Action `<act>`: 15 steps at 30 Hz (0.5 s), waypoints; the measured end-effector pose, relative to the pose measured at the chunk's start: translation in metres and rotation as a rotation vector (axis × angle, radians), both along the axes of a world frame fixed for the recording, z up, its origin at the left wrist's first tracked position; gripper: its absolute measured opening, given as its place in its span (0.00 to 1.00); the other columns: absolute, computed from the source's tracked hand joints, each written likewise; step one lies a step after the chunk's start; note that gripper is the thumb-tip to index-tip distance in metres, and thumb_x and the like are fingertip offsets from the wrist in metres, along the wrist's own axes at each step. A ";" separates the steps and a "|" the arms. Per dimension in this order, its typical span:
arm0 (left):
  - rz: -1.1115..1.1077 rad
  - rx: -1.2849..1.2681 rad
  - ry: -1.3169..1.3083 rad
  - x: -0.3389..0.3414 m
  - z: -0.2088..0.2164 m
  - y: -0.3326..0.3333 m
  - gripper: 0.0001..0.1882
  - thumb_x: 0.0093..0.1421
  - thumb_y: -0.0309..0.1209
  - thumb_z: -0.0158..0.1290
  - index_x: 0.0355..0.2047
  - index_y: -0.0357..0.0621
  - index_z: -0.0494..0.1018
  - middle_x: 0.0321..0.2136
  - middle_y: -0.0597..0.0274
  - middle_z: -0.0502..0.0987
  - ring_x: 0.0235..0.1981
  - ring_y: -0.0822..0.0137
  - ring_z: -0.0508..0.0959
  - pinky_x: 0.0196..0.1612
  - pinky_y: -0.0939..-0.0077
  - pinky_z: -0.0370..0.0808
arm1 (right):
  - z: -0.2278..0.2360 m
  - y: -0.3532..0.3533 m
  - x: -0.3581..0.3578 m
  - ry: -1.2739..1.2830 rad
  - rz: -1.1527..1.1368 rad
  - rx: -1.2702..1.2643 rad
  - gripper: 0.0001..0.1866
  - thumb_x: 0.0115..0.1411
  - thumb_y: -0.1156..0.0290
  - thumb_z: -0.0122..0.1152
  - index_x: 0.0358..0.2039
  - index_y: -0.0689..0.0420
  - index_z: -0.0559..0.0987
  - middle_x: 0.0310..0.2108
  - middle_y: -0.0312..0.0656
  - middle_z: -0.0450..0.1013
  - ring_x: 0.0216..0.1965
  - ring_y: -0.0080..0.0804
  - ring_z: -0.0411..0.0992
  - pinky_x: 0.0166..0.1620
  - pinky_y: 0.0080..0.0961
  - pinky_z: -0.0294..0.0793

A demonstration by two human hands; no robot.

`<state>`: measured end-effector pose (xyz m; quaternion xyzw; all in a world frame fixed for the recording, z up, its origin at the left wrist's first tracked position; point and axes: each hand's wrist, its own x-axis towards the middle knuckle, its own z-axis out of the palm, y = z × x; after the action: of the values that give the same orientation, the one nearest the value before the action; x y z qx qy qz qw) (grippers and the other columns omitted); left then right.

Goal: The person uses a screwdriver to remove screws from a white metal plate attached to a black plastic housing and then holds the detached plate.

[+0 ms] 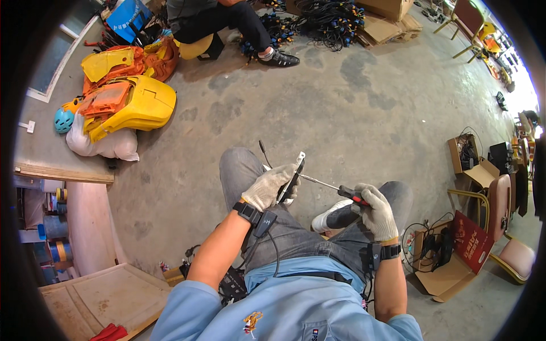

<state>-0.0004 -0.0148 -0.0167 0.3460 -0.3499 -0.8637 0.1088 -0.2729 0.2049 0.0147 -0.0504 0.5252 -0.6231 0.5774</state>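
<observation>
My left hand (pixel 270 186), in a knit work glove, grips a narrow black and silver flat part (pixel 293 175) held upright above my left knee. A thin black cable runs up from it. My right hand (pixel 376 210), also gloved, is closed on the red and black handle of a screwdriver (pixel 348 194). Its long metal shaft points left and its tip meets the flat part. Both wrists wear black straps with small devices.
Yellow and orange plastic shells (pixel 126 99) lie on a white sack at the left. Another person's legs (pixel 239 25) and a heap of black cables (pixel 327 20) are at the top. An open cardboard box with cables (pixel 441 258) sits at my right. A wooden panel (pixel 99 295) lies lower left.
</observation>
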 end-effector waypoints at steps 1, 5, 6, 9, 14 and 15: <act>0.002 -0.019 0.022 0.000 -0.001 0.000 0.30 0.73 0.53 0.59 0.60 0.39 0.77 0.36 0.66 0.82 0.31 0.75 0.83 0.36 0.79 0.82 | 0.000 0.001 0.000 -0.024 0.012 -0.006 0.17 0.76 0.67 0.60 0.58 0.65 0.78 0.47 0.42 0.76 0.43 0.29 0.77 0.45 0.25 0.82; 0.023 0.018 0.022 0.000 -0.003 0.000 0.29 0.74 0.52 0.59 0.60 0.39 0.76 0.37 0.65 0.83 0.31 0.74 0.83 0.35 0.77 0.82 | -0.002 0.005 -0.003 -0.060 0.033 -0.015 0.20 0.75 0.66 0.62 0.60 0.67 0.77 0.47 0.43 0.76 0.42 0.30 0.78 0.47 0.25 0.83; 0.028 0.041 0.018 0.000 -0.004 0.000 0.29 0.74 0.52 0.59 0.60 0.39 0.76 0.37 0.64 0.83 0.31 0.73 0.84 0.34 0.76 0.83 | -0.003 0.005 -0.003 -0.059 0.034 -0.015 0.20 0.75 0.66 0.62 0.60 0.67 0.77 0.47 0.43 0.76 0.42 0.30 0.78 0.47 0.25 0.83; 0.033 0.058 0.026 0.000 -0.006 0.000 0.29 0.74 0.51 0.59 0.61 0.39 0.75 0.38 0.64 0.83 0.31 0.72 0.84 0.35 0.75 0.83 | -0.005 0.006 -0.004 -0.065 0.034 -0.047 0.21 0.76 0.65 0.61 0.61 0.67 0.76 0.47 0.43 0.75 0.42 0.30 0.78 0.47 0.26 0.84; 0.030 0.063 0.061 0.001 -0.008 -0.001 0.30 0.74 0.50 0.59 0.62 0.38 0.73 0.38 0.63 0.82 0.31 0.70 0.84 0.35 0.72 0.83 | 0.008 0.005 -0.003 -0.112 0.025 -0.058 0.26 0.73 0.68 0.64 0.66 0.67 0.72 0.50 0.43 0.74 0.45 0.31 0.77 0.50 0.29 0.84; 0.032 0.101 0.040 0.000 -0.008 -0.001 0.30 0.74 0.50 0.59 0.62 0.37 0.73 0.38 0.62 0.82 0.32 0.69 0.84 0.34 0.71 0.83 | 0.013 0.002 -0.001 -0.115 0.036 -0.095 0.26 0.73 0.68 0.64 0.66 0.67 0.72 0.50 0.43 0.74 0.45 0.31 0.77 0.50 0.29 0.84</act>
<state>-0.0003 -0.0153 -0.0247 0.3392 -0.2983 -0.8852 0.1118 -0.2743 0.2067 0.0278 -0.0512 0.4602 -0.6388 0.6145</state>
